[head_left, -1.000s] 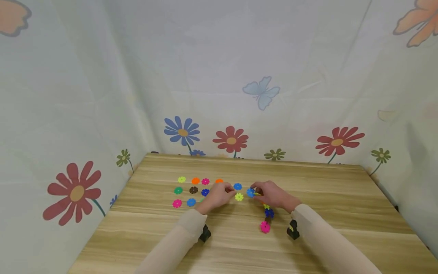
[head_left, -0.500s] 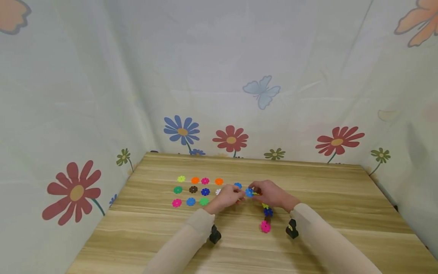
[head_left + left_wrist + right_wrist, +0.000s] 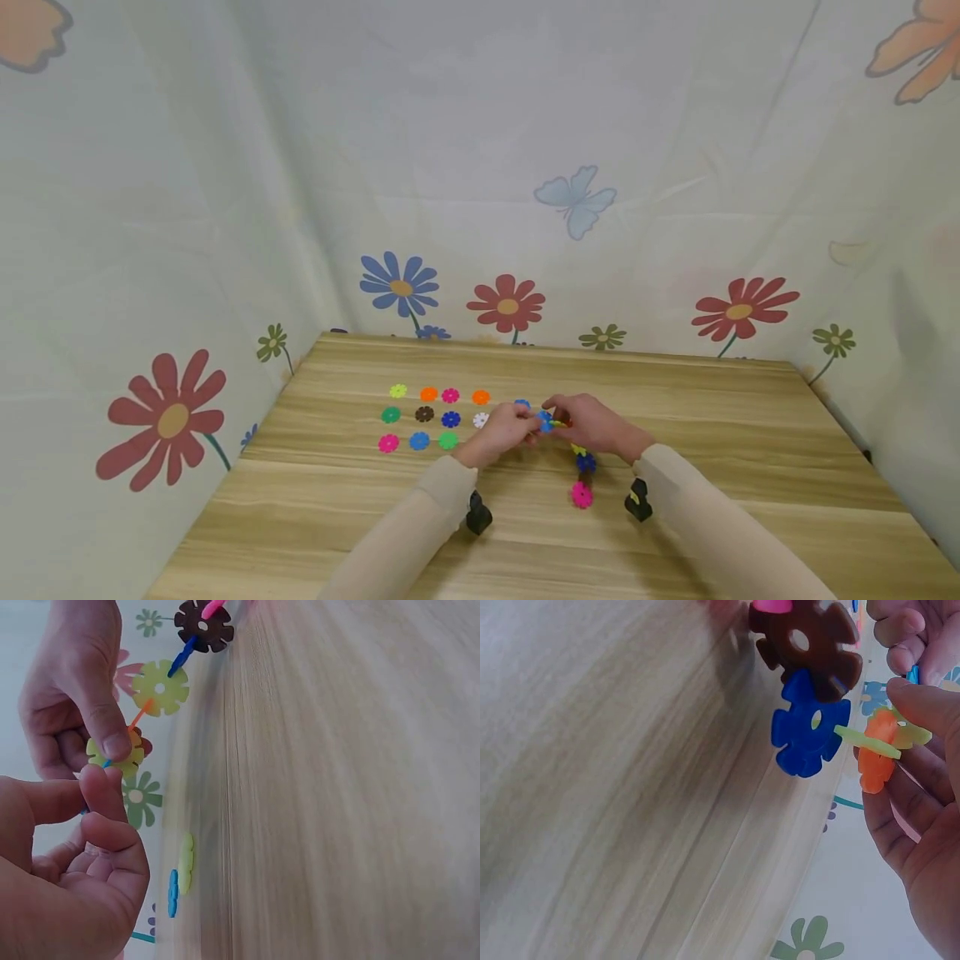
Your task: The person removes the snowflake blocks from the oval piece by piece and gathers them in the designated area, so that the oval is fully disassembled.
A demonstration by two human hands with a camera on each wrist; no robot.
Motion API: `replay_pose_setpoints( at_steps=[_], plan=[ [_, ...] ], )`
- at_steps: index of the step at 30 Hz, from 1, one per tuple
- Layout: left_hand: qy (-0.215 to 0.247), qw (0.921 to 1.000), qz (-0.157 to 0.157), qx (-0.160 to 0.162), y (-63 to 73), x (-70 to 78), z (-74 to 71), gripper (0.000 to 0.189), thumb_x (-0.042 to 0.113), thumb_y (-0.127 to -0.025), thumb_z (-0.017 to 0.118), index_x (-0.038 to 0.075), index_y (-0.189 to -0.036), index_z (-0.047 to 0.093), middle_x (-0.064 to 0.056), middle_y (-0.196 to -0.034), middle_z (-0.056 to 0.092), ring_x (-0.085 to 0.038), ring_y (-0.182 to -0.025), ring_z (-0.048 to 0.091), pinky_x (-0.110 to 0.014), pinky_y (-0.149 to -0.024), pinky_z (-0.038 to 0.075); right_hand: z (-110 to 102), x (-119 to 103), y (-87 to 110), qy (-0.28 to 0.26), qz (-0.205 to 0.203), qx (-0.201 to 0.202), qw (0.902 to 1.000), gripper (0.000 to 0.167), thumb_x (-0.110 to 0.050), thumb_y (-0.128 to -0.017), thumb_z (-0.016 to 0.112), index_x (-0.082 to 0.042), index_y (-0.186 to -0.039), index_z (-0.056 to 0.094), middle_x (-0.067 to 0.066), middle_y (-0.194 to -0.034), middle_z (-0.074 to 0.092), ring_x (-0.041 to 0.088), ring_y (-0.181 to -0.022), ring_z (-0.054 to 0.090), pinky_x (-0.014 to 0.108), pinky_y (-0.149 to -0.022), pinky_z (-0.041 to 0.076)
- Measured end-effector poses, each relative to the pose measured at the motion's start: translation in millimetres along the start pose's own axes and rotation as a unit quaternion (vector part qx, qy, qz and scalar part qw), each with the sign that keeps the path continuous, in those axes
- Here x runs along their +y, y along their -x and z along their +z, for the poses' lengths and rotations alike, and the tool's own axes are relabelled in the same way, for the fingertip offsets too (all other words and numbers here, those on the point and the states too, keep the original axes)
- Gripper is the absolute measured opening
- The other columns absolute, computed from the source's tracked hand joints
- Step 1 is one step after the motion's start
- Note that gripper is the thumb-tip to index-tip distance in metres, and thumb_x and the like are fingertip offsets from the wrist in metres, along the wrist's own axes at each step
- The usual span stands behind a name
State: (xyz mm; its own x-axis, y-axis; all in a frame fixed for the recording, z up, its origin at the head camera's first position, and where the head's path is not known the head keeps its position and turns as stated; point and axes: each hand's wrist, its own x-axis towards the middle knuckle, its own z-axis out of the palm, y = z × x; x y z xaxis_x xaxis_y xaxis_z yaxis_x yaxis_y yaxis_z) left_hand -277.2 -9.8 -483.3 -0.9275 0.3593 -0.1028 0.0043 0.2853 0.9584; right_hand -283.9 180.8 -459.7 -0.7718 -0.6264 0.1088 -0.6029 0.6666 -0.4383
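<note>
A chain of flower-shaped interlocking discs hangs between my hands. My right hand [image 3: 597, 427] pinches a yellow disc [image 3: 95, 752] near its upper end. My left hand [image 3: 504, 433] pinches the light blue disc [image 3: 546, 421] at that end, its fingers covering most of it in the left wrist view. Below the right hand follow an orange disc [image 3: 876, 761], another yellow disc [image 3: 160, 688], a dark blue disc [image 3: 810, 727], a brown disc [image 3: 810, 645] and a pink disc [image 3: 582, 495] at the bottom. The fingertips of both hands are close together.
Loose flower discs lie in rows left of the hands on the wooden table [image 3: 337, 517], among them a green disc [image 3: 391, 414], an orange disc [image 3: 481, 397] and a white disc [image 3: 481, 420]. A light blue disc [image 3: 522, 405] lies just behind the left hand. Patterned cloth [image 3: 450, 167] surrounds the table.
My left hand has moved right, over the table, to the light blue disc at the chain's end and now pinches it. My right hand and the chain have barely shifted.
</note>
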Motion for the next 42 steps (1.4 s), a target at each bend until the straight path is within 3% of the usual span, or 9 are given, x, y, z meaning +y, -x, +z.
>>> replay_pose_setpoints(
  at_steps=[4, 9, 17, 23, 28, 31, 35, 39, 42],
  plan=[
    [0.011, 0.9999, -0.006, 0.007, -0.3, 0.1, -1.0, 0.015, 0.011, -0.092, 0.06, -0.003, -0.093, 0.066, -0.011, -0.08, 0.066, -0.016, -0.064, 0.062, -0.032, -0.06, 0.05, 1, 3, 1.0, 0.005, 0.007, 0.006, 0.9999, 0.04, -0.018, -0.084, 0.072, -0.001, -0.117, 0.057, -0.003, -0.085, 0.063, 0.01, -0.074, 0.057, 0.03, -0.07, 0.05],
    [0.024, 0.9994, -0.02, 0.016, 0.9, -0.1, -3.2, 0.015, 0.01, -0.091, 0.06, -0.004, -0.097, 0.064, -0.011, -0.083, 0.068, -0.017, -0.066, 0.064, -0.03, -0.06, 0.049, 2, 7, 3.2, 0.02, -0.001, 0.017, 0.9996, 0.029, -0.021, -0.084, 0.073, -0.007, -0.106, 0.062, -0.001, -0.093, 0.064, 0.012, -0.081, 0.057, 0.032, -0.075, 0.049],
    [0.042, 0.9983, -0.036, 0.017, 1.7, -3.6, -5.8, 0.01, 0.009, -0.092, 0.06, 0.0, -0.096, 0.061, -0.016, -0.089, 0.069, -0.022, -0.07, 0.066, -0.03, -0.061, 0.051, 3, 11, 5.2, 0.025, -0.028, 0.022, 0.9991, 0.02, -0.019, -0.083, 0.074, -0.01, -0.098, 0.065, -0.003, -0.094, 0.06, 0.014, -0.079, 0.055, 0.032, -0.073, 0.048],
    [0.026, 0.9989, -0.037, 0.014, 0.4, -6.7, -6.1, 0.017, 0.007, -0.091, 0.058, -0.004, -0.104, 0.059, -0.012, -0.085, 0.069, -0.025, -0.073, 0.067, -0.026, -0.055, 0.048, 6, 16, 6.7, 0.031, -0.054, 0.02, 0.9979, 0.019, -0.017, -0.083, 0.074, -0.008, -0.099, 0.066, -0.002, -0.093, 0.06, 0.013, -0.076, 0.055, 0.029, -0.069, 0.048],
    [0.002, 0.9997, -0.025, 0.008, -0.9, -3.4, -5.4, 0.012, 0.009, -0.09, 0.062, -0.001, -0.097, 0.064, -0.014, -0.085, 0.069, -0.027, -0.074, 0.067, -0.024, -0.052, 0.044, 8, 19, 6.5, 0.038, -0.07, 0.027, 0.9965, 0.019, -0.016, -0.083, 0.074, -0.01, -0.1, 0.067, -0.001, -0.095, 0.06, 0.014, -0.079, 0.055, 0.029, -0.07, 0.049],
    [0.024, 0.9994, -0.024, 0.005, -1.8, -1.7, -4.7, 0.012, 0.008, -0.089, 0.064, -0.003, -0.093, 0.065, -0.013, -0.086, 0.067, -0.028, -0.077, 0.067, -0.027, -0.059, 0.05, 8, 18, 6.7, 0.038, -0.08, 0.031, 0.9956, 0.019, -0.015, -0.082, 0.074, -0.01, -0.099, 0.067, -0.002, -0.095, 0.06, 0.014, -0.078, 0.056, 0.028, -0.068, 0.049],
    [0.056, 0.9981, -0.023, 0.004, -1.7, -1.1, -3.8, 0.014, 0.005, -0.086, 0.067, -0.005, -0.094, 0.062, -0.008, -0.085, 0.062, -0.021, -0.073, 0.062, -0.03, -0.066, 0.053, 7, 16, 8.1, 0.034, -0.08, 0.026, 0.9959, 0.018, -0.015, -0.083, 0.074, -0.01, -0.099, 0.067, -0.002, -0.095, 0.06, 0.015, -0.078, 0.056, 0.027, -0.068, 0.048],
    [0.05, 0.9984, -0.022, 0.012, -1.5, -0.6, -2.4, 0.015, 0.006, -0.084, 0.069, -0.004, -0.092, 0.061, -0.005, -0.083, 0.058, -0.017, -0.067, 0.051, -0.028, -0.061, 0.045, 5, 13, 10.0, 0.031, -0.075, 0.026, 0.9963, 0.018, -0.014, -0.083, 0.074, -0.01, -0.099, 0.067, -0.002, -0.094, 0.059, 0.015, -0.078, 0.056, 0.027, -0.068, 0.048],
    [0.051, 0.998, -0.03, 0.02, -2.1, -0.2, -0.9, 0.013, 0.006, -0.084, 0.069, -0.002, -0.091, 0.061, -0.005, -0.084, 0.058, -0.018, -0.069, 0.052, -0.029, -0.062, 0.044, 3, 12, 10.9, 0.028, -0.076, 0.028, 0.9963, 0.018, -0.013, -0.082, 0.074, -0.01, -0.099, 0.068, -0.001, -0.093, 0.059, 0.016, -0.079, 0.056, 0.028, -0.069, 0.049]
  ],
)
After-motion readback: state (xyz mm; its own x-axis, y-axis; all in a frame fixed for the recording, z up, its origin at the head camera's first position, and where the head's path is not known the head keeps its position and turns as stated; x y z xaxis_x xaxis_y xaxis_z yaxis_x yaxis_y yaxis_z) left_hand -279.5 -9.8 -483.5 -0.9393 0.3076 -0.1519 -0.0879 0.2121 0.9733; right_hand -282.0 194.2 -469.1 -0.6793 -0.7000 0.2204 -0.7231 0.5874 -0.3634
